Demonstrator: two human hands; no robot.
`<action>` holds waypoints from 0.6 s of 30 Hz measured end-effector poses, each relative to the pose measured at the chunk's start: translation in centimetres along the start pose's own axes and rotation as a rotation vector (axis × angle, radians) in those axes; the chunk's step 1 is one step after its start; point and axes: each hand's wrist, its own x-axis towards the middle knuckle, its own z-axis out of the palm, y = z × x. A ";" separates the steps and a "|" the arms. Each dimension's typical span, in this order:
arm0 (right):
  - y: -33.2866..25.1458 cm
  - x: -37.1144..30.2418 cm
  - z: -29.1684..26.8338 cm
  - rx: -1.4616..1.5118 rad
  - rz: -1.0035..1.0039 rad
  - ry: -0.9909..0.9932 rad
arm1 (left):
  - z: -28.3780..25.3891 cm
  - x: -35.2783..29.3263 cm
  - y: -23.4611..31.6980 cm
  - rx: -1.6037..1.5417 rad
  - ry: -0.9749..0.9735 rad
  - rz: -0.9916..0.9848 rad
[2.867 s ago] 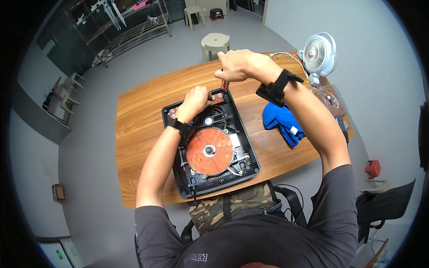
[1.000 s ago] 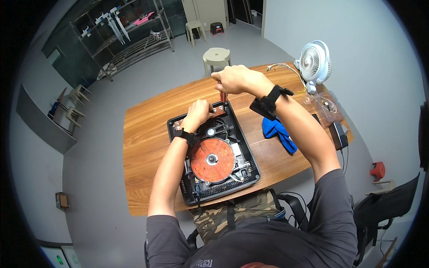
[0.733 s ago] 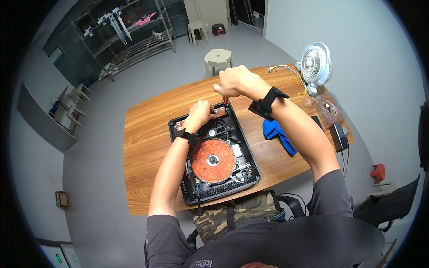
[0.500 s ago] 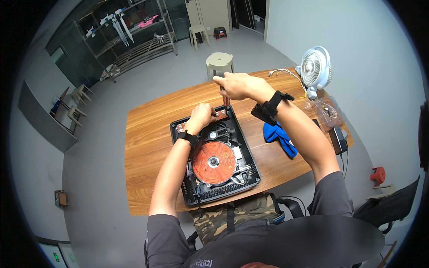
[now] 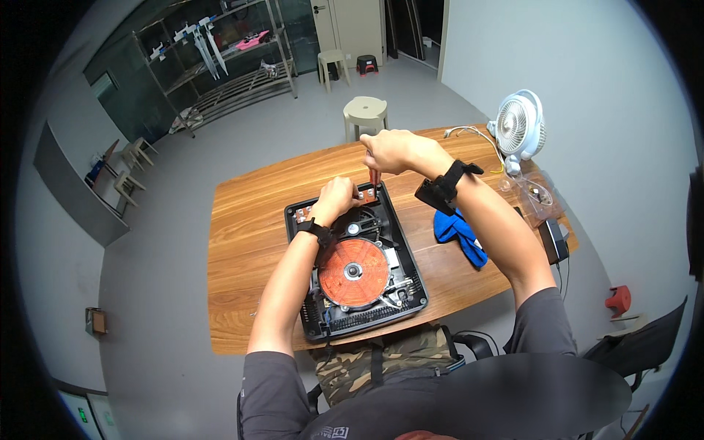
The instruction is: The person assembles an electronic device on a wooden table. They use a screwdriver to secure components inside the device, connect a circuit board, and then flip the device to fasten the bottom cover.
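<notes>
An opened induction cooker lies on the table, its black housing (image 5: 405,249) holding a round copper-orange coil (image 5: 345,286) and a black cooling fan (image 5: 354,229). Across its far end runs a narrow orange-brown circuit board (image 5: 367,196). My left hand (image 5: 338,196) reaches over the fan, fingers bent down and closed on that board; the fingertips are partly hidden. Above the board's right end, my right hand (image 5: 394,151) grips a screwdriver (image 5: 375,177) with a red handle. The screwdriver stands upright, its tip down at the far right corner of the cooker.
Right of the cooker lies a blue cloth (image 5: 459,235). A white fan (image 5: 517,125), a clear plastic box (image 5: 539,198) with small parts and a black boxy device (image 5: 554,240) line the table's right side. Beyond the far edge stands a beige stool (image 5: 365,111).
The whole scene sits slightly lower as the head view shifted. My right hand has come down a little nearer the board with the screwdriver; my left hand stays on the board.
</notes>
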 end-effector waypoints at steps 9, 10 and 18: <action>-0.7 -0.4 0.4 -0.131 0.103 0.087 | 0.9 0.1 -0.8 -0.015 0.028 0.013; -0.8 -0.7 0.1 -0.131 0.087 0.063 | 0.8 0.0 -0.8 -0.006 0.029 0.013; -0.3 -0.7 -0.3 -0.039 -0.005 -0.031 | 0.2 -0.2 -0.2 -0.001 0.014 -0.012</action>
